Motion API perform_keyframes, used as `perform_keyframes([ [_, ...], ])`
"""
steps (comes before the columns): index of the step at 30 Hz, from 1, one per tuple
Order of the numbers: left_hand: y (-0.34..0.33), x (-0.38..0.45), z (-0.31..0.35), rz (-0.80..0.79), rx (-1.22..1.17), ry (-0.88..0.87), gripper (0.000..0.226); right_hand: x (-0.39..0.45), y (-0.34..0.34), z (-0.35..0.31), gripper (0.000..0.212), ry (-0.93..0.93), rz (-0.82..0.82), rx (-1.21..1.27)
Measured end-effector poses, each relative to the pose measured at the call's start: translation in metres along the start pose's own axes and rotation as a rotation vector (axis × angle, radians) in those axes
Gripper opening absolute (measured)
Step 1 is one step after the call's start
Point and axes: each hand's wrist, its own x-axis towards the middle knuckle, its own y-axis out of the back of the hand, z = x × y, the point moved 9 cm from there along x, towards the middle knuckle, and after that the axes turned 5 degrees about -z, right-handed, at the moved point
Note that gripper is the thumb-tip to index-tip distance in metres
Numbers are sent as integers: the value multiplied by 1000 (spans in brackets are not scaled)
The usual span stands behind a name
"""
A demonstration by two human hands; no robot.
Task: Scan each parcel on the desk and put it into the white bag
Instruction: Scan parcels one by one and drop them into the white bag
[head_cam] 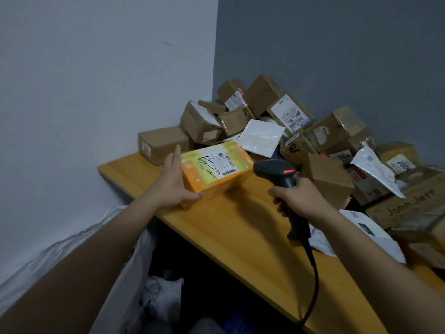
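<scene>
Scanning is in hand: the left hand [172,182] clamps the orange parcel [216,171] at frame centre, and the right hand [301,197] grips the scanner [286,186]. Next, drop it into the white bag [134,273], lower left.

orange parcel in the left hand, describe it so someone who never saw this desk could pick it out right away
Start at the wooden desk in the room's corner, then look to its left end, in front of the heap of parcels. There the left hand grips the orange parcel, with the barcode scanner in the right hand pointed toward it. It is the only bright orange and yellow box, its white label facing up; its neighbours are brown cardboard.
</scene>
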Motion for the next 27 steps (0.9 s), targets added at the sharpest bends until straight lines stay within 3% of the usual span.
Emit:
perform_keyframes([
  [8, -9, -34, 29, 39, 118, -210, 133, -50, -18, 20, 14, -15, -43, -125],
  [27, -7, -31, 26, 61, 106, -200, 132, -56, -33, 26, 12, -73, -105, -80],
])
